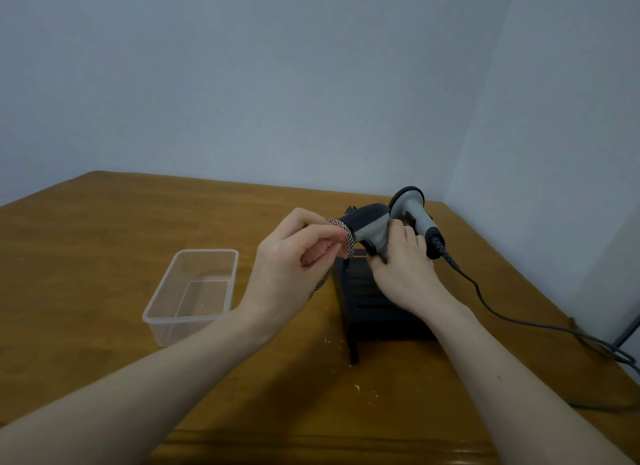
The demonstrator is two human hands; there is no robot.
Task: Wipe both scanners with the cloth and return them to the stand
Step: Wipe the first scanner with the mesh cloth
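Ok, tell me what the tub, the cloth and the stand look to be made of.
Tub: clear plastic, it seems; the table shows through its glossy walls.
Cloth: a woven fabric by the look, with a fine black-and-white check, soft enough to wrap over the scanner's nose; the fibre cannot be told.
Stand: matt black with slots; plastic or painted metal, the look leaves it open.

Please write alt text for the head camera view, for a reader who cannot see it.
A person's left hand presses a checked cloth against the head of a grey scanner gripped by the right hand above a black stand. A second, corded scanner sits behind; a clear plastic tub stands left on the wooden table.
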